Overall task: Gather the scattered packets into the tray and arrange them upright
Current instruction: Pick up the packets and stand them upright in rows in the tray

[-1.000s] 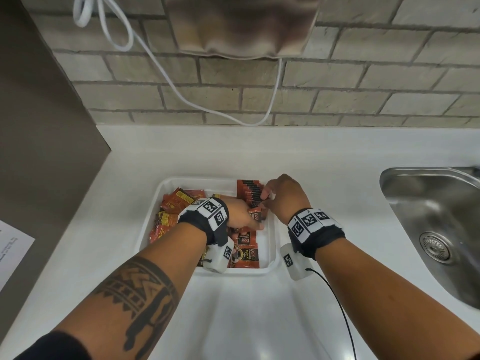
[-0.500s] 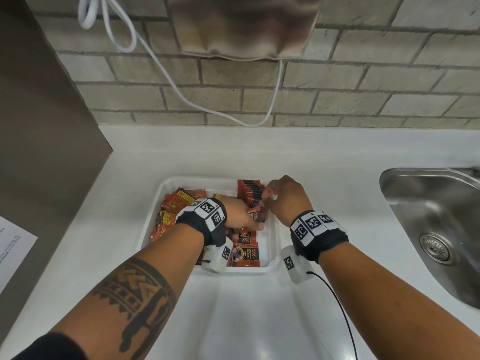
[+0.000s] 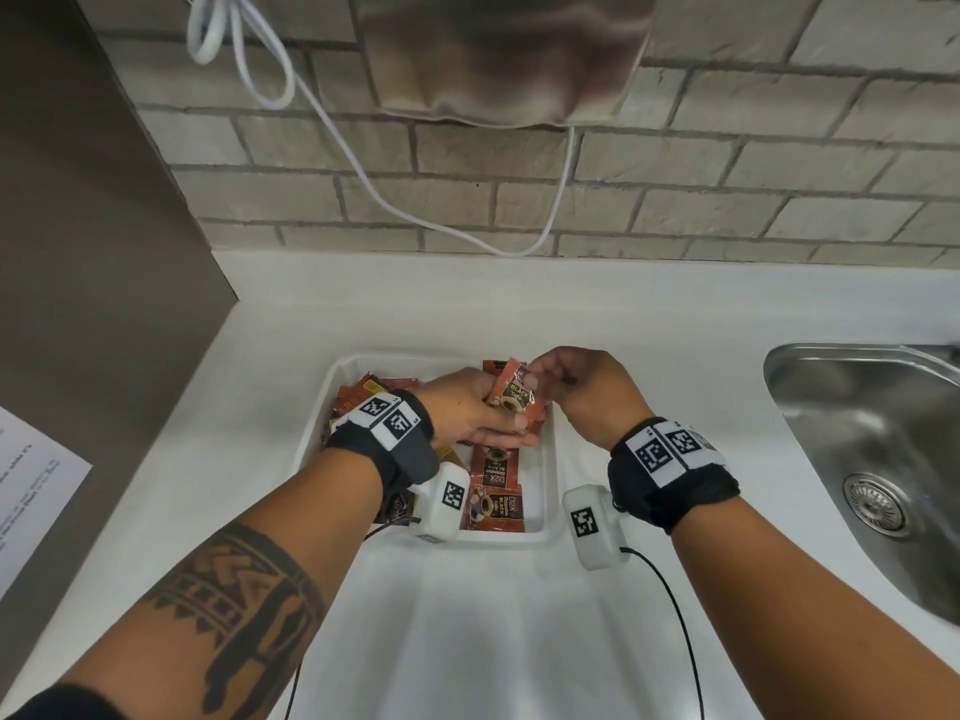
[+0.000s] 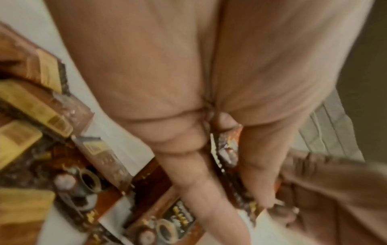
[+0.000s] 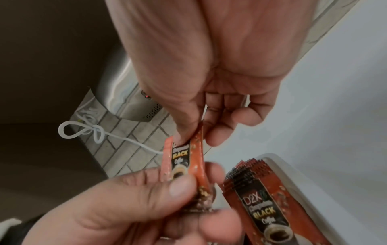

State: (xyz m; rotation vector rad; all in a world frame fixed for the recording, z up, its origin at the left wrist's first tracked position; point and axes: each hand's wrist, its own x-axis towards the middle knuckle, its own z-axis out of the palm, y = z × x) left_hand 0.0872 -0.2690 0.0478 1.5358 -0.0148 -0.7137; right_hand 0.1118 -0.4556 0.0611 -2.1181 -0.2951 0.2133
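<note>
Both hands hold one orange coffee packet (image 3: 511, 400) above the tray (image 3: 551, 459): the left hand (image 3: 467, 415) grips its lower end between thumb and fingers, and the right hand (image 3: 582, 392) pinches its upper end between thumb and forefinger. Half a second ago both hands were lower, down among the packets in the tray; now they have risen and the packet is lifted clear, held over the tray's far right part. Its long axis runs steeply, the top leaning away toward the brick wall (image 3: 675, 200), with the printed face turned toward the head camera. From the right wrist view the same packet (image 5: 184, 159) stands nearly on end between the two grips.

On the white counter (image 3: 519, 641) the tray sits near the wall, left of the steel sink (image 3: 857, 433). At the tray's far right a row of upright packets (image 5: 251, 179) stands on edge, just beside the held one. Loose packets (image 3: 496, 491) lie flat in the tray's near part, and more are heaped at its left (image 4: 41, 116).
</note>
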